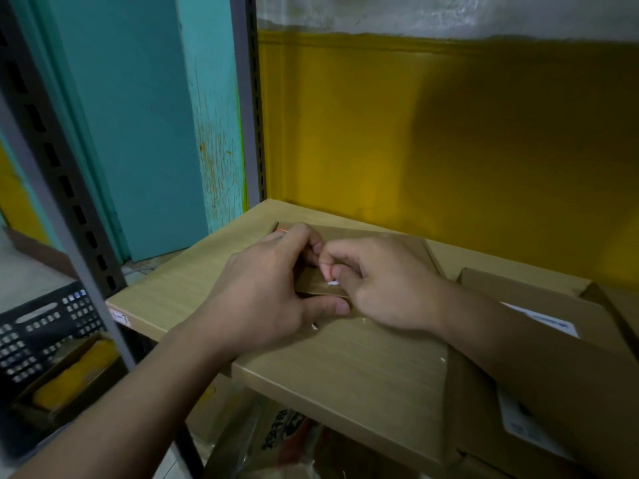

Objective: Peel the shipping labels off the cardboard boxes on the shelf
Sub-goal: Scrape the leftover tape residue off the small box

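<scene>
The head view looks down on a wood-grain shelf (pixel 179 271) against a yellow wall. A small cardboard box (pixel 390 245) lies flat at the middle of it, resting on a large flat box (pixel 345 375) nearer the camera. The left hand (pixel 273 288) grasps the small box, its fingers curled over the far edge and its thumb pressed along the near edge. The right hand (pixel 383 288) is closed in a pinch on a tiny white label scrap (pixel 332 282) at the box's top face, just beside the left fingertips.

To the right, another box carries a white label (pixel 543 319); its print is too blurred to read, as is a second label (pixel 518 423) lower down. A sticker (pixel 119 318) on the shelf's front edge seems to read "1-1". Below, a bag (pixel 276 430) bears dark lettering that cannot be made out. A black crate (pixel 45 326) sits at the left.
</scene>
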`<state>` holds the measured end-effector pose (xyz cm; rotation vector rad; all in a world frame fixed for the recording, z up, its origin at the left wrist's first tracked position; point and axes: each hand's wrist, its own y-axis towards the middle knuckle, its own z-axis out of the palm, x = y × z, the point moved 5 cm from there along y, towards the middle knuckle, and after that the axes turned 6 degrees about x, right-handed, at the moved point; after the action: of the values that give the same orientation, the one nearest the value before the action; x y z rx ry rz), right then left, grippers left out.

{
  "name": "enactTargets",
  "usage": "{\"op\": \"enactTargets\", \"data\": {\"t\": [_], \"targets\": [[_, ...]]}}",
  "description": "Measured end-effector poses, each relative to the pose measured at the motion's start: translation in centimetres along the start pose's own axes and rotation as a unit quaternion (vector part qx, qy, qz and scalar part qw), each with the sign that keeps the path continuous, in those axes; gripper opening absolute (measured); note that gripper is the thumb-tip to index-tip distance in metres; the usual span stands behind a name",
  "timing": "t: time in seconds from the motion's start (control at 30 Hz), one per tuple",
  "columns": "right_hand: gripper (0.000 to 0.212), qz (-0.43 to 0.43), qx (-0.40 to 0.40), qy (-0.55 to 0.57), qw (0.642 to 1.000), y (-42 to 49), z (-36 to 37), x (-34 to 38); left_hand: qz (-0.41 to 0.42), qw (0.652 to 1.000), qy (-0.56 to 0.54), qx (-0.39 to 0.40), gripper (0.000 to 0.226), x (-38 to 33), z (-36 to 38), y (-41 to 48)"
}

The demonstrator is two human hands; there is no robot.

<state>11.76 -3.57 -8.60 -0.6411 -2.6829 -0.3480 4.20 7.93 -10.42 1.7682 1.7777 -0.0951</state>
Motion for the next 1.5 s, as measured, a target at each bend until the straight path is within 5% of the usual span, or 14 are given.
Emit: {"op": "enactTargets", "data": {"t": [0.83,1.5], "targets": [[0.018,-0.002,-0.029,0.051,0.998,-0.8,-1.0,0.0,-0.005,1.000,0.009,-0.023,0.075,-0.4,-0.5,-0.2],[0.016,0.052,0.004,0.010,0.999,0.1,-0.4,0.4,0.000,0.999,-0.002,-0.036,0.057,-0.2,-0.3,0.0]]}}
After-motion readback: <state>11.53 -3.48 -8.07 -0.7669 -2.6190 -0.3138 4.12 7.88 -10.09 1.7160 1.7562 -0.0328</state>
